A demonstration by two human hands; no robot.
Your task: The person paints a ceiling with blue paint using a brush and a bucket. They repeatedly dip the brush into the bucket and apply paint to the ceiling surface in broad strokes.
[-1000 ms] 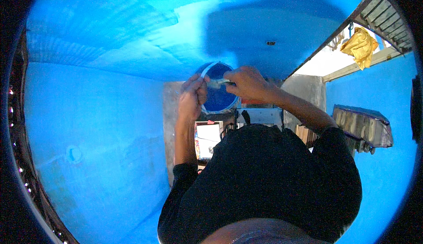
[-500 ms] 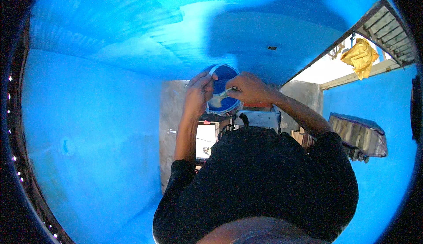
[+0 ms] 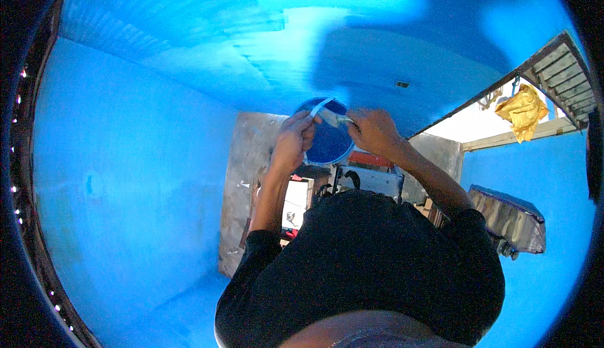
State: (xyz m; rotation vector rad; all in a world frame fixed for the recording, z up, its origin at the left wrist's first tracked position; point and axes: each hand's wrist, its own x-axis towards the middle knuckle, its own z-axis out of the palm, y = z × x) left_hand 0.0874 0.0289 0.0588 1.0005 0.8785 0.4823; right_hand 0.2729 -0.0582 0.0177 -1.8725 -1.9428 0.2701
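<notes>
A round bucket (image 3: 332, 149) with deep blue paint inside is held out in front of my chest. My left hand (image 3: 294, 140) is closed on the pale bucket handle (image 3: 321, 105), a band slanting across the bucket's left side. In my closed right hand (image 3: 375, 133) is a paintbrush (image 3: 329, 118), gripped by its handle at the bucket's right side. The brush's pale head points left over the opening, close to the bucket handle and the left fingers. Whether its bristles touch the band, I cannot tell.
Blue-painted wall (image 3: 132, 140) surrounds me, streaked at the top. An opening with a slatted shutter (image 3: 557, 71) and a hanging yellow cloth (image 3: 522, 112) is at upper right. A covered bundle (image 3: 508, 217) juts from the right wall. Below the bucket are a grey metal-looking object (image 3: 371, 181) and a bright doorway (image 3: 296, 203).
The brush has risen from the near left part of the bucket's inside to beside the handle band. My right hand has shifted right. The whole view has tilted slightly.
</notes>
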